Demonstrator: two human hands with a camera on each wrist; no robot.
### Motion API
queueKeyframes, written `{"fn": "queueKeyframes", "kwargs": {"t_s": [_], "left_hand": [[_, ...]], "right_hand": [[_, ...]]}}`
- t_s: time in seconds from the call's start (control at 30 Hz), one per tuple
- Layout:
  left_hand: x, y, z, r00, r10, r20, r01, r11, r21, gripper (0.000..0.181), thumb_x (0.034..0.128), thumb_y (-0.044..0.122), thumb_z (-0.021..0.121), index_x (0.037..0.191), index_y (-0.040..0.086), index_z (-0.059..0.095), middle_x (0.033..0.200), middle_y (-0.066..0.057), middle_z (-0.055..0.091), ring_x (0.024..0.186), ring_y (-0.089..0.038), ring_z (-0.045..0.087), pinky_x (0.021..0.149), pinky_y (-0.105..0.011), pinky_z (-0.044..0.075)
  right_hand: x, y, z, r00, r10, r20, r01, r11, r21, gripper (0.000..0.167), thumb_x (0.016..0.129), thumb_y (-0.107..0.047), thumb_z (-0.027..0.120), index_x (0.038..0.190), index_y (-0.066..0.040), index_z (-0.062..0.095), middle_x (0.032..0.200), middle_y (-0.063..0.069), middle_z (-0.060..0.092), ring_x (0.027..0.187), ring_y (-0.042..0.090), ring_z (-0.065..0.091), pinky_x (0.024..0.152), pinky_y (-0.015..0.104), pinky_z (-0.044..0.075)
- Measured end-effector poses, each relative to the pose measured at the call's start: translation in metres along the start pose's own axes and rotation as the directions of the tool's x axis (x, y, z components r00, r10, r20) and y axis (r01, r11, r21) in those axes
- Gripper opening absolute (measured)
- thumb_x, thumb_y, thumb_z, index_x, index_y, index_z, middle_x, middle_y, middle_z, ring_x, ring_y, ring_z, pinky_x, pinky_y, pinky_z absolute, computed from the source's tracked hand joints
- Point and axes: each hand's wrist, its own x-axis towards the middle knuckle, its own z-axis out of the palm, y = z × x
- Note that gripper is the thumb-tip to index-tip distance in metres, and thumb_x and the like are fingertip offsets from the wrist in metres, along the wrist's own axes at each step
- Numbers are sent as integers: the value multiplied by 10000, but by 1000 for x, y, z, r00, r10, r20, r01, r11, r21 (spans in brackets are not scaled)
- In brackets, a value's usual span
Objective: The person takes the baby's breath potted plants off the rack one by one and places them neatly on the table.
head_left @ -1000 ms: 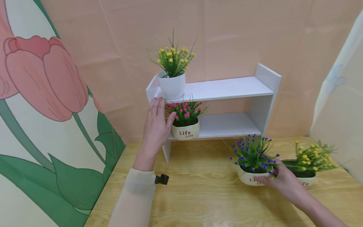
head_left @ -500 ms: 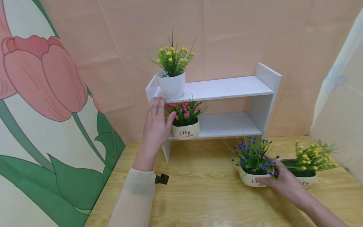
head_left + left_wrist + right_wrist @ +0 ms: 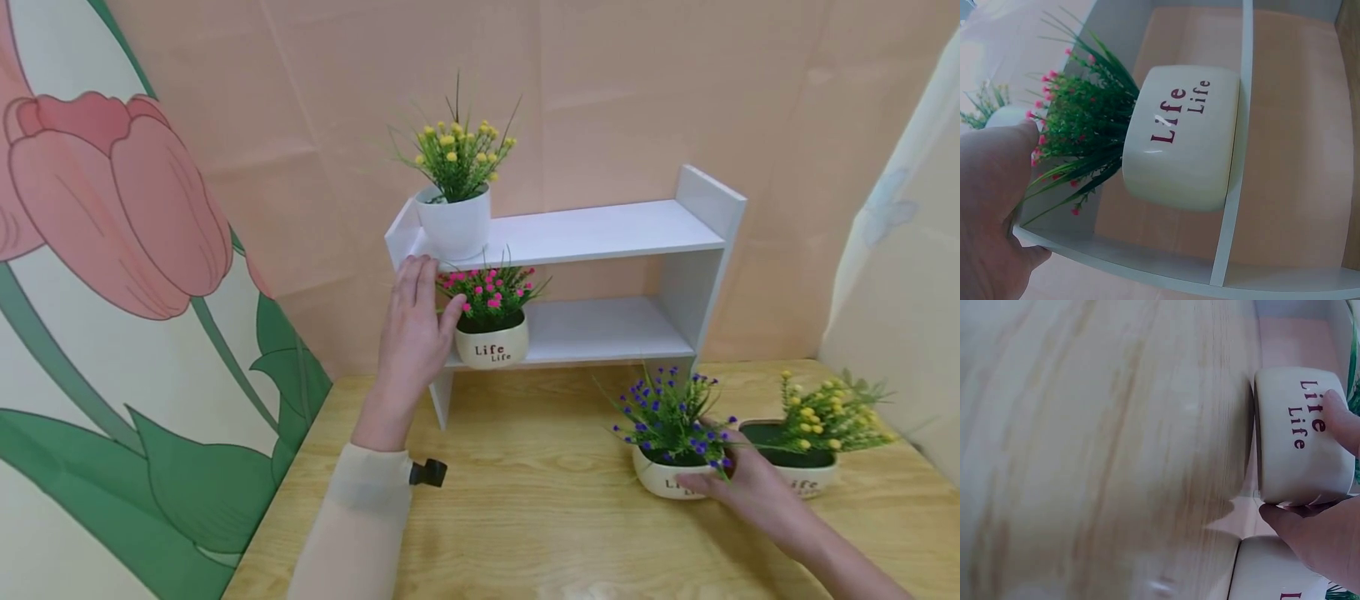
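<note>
Your right hand grips the purple-flowered pot at lower right, while your straight-fingered left hand seemingly steadies the shelf.

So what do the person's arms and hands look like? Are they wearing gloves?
No gloves: the left hand and right hand are bare. The left arm has a cream sleeve down to the wrist, with a small black piece sticking out by its cuff. No sleeve shows on the right forearm.
</note>
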Motion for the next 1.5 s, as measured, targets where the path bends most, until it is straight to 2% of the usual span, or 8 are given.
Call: {"fn": "queueKeyframes", "kwargs": {"t_s": [0.1, 0.2, 0.47, 0.8, 1.1, 1.3, 1.37, 1.5], "left_hand": [[0, 0, 0, 1000, 3, -6, -3, 1000, -2, 687, 1168, 412, 550, 1678, -5, 355, 1747, -217, 335, 1680, -339, 178, 1370, -408, 124], [1, 1, -1, 1000, 4, -9, -4, 1000, -3, 685, 1169, 412, 548, 1677, -5, 356, 1745, -216, 338, 1680, -338, 181, 1369, -407, 126], [3, 2, 0, 1000, 20, -14, -20, 1000, 2, 681, 1170, 406, 547, 1670, -17, 361, 1737, -227, 347, 1675, -355, 194, 1370, -402, 119], [4, 1, 1, 1000, 25, -12, -25, 1000, 6, 676, 1167, 397, 557, 1664, -18, 364, 1733, -223, 348, 1673, -356, 196, 1370, -387, 105], [2, 2, 1, 1000, 27, -16, -27, 1000, -3, 676, 1168, 396, 557, 1663, -24, 369, 1725, -230, 360, 1670, -362, 204, 1371, -393, 111], [1, 1, 1, 999, 26, -19, -26, 1000, -5, 676, 1168, 394, 558, 1663, -27, 371, 1722, -234, 363, 1669, -363, 205, 1371, -402, 118], [1, 0, 1, 1000, 19, -15, -19, 1000, -3, 674, 1169, 398, 556, 1665, -18, 370, 1727, -228, 356, 1671, -355, 200, 1371, -397, 115], [1, -1, 1, 1000, 5, -6, -5, 1000, 2, 674, 1168, 406, 557, 1667, -4, 366, 1737, -217, 346, 1675, -344, 192, 1372, -389, 107]], "right_hand": [[0, 2, 0, 1000, 2, 8, -2, 1000, 10, 1150, 966, -410, 877, 1721, 66, 151, 1487, 531, 442, 1329, 687, 521, 1041, 795, 476], [0, 4, 0, 1000, 0, 4, 0, 1000, -24, 1144, 970, -436, 867, 1736, 31, 157, 1539, 505, 414, 1350, 711, 478, 1028, 832, 443], [-2, 11, 2, 995, -93, -26, 90, 991, -99, 1089, 942, -400, 895, 1754, -78, 245, 1639, 426, 363, 1351, 771, 401, 978, 916, 361], [-6, 10, 2, 995, -93, -28, 88, 987, -132, 1109, 946, -424, 887, 1745, -29, 227, 1635, 454, 326, 1313, 781, 429, 953, 919, 379], [-6, 9, 4, 988, -143, -64, 131, 977, -170, 1087, 918, -373, 918, 1708, 29, 290, 1630, 454, 335, 1294, 776, 452, 965, 897, 408], [-9, 6, 1, 995, -85, -59, 77, 987, -139, 1127, 933, -394, 907, 1708, 61, 227, 1529, 499, 426, 1248, 764, 514, 960, 891, 422], [-10, 4, 1, 995, -83, -61, 75, 990, -118, 1136, 935, -364, 910, 1702, 86, 204, 1469, 511, 477, 1203, 739, 570, 952, 853, 473], [-12, -1, -2, 995, -73, -67, 68, 995, -75, 1148, 920, -271, 928, 1690, 118, 171, 1375, 511, 553, 1129, 652, 670, 856, 615, 645]]}}
